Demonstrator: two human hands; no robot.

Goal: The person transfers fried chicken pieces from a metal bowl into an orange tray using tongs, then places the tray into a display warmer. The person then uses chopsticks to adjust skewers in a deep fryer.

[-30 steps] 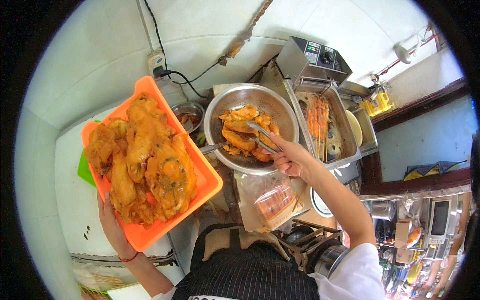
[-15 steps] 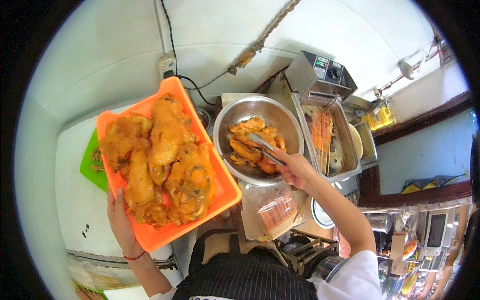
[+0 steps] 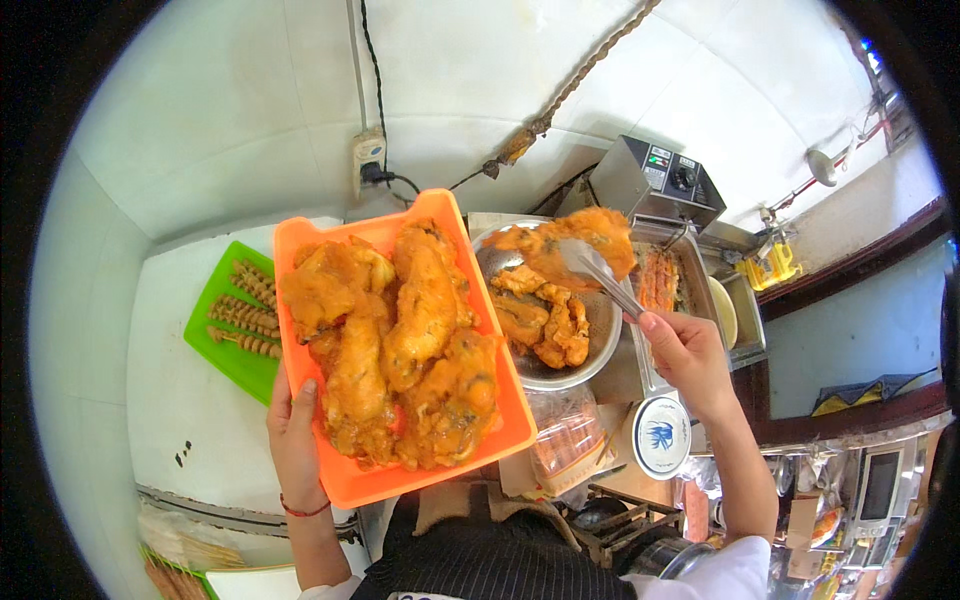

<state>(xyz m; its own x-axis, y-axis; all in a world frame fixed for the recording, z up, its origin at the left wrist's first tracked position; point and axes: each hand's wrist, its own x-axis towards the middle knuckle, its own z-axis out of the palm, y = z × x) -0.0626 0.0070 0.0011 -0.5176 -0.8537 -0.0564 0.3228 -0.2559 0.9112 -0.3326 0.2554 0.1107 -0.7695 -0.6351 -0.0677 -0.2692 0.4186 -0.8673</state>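
My left hand (image 3: 296, 445) grips the near left rim of an orange tray (image 3: 515, 440), thumb on top, holding it tilted in the air. Several large pieces of orange-brown battered chicken (image 3: 400, 350) lie heaped in it. My right hand (image 3: 685, 360) is closed round metal tongs (image 3: 612, 278). Their tips pinch one big piece of coated chicken (image 3: 570, 243), raised over a steel bowl (image 3: 600, 355). More chicken pieces (image 3: 548, 320) rest inside that bowl, whose left side is partly hidden by the tray.
A steel fryer (image 3: 655, 180) with reddish skewers (image 3: 658, 280) in its basin stands right of the bowl. On the white surface at left lies a green tray (image 3: 225, 340) with spiral skewers. A clear bag of reddish sticks (image 3: 567, 440) and a round white lid (image 3: 661, 437) sit nearer me.
The tongs have come up out of the bowl with a chicken piece in their tips. The orange tray has shifted right in view, and more of the green tray shows.
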